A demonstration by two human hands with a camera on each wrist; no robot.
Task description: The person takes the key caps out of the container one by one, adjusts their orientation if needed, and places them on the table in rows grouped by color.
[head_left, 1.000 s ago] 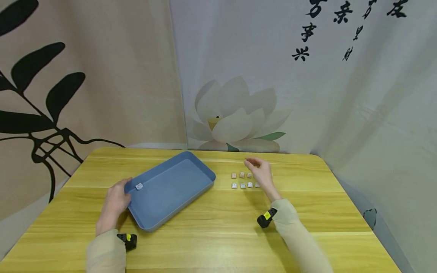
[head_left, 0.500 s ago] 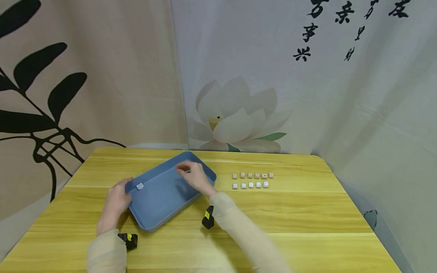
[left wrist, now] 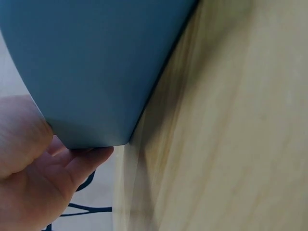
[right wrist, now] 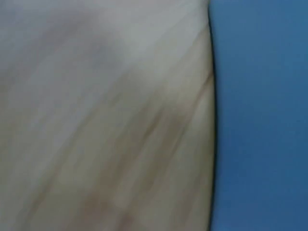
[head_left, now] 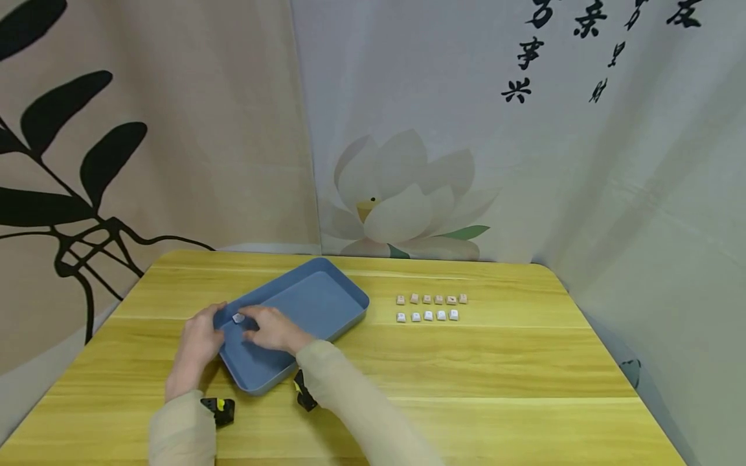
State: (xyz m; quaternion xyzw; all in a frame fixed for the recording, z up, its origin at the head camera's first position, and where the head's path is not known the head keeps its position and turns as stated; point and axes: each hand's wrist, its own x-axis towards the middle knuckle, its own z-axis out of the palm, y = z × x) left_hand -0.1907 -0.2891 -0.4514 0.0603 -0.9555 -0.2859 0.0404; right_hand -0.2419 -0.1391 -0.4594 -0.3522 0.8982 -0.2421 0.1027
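A blue rectangular tray (head_left: 317, 304) lies at an angle on the wooden table. My left hand (head_left: 199, 342) grips its left corner, thumb over the rim; in the left wrist view the fingers (left wrist: 91, 163) press against the tray's outer wall. Inside that corner sits a small white block (head_left: 237, 318) that looks like a keycap. My right hand (head_left: 272, 329) reaches into the tray, index finger beside this block and thumb held apart from the finger. Whether the fingertip touches the block cannot be told. The right wrist view has only table and tray wall, no hand.
Two rows of similar small blocks stand right of the tray: a back row (head_left: 439, 300) and a front row (head_left: 428, 316), several in each. The wooden table (head_left: 495, 369) ends at a curtain (head_left: 408, 97) behind it. Black cameras sit on both wrists.
My right hand has moved left from the rows of blocks, over the tray, to the block in its left corner. The left hand stays on the tray, which has not moved.
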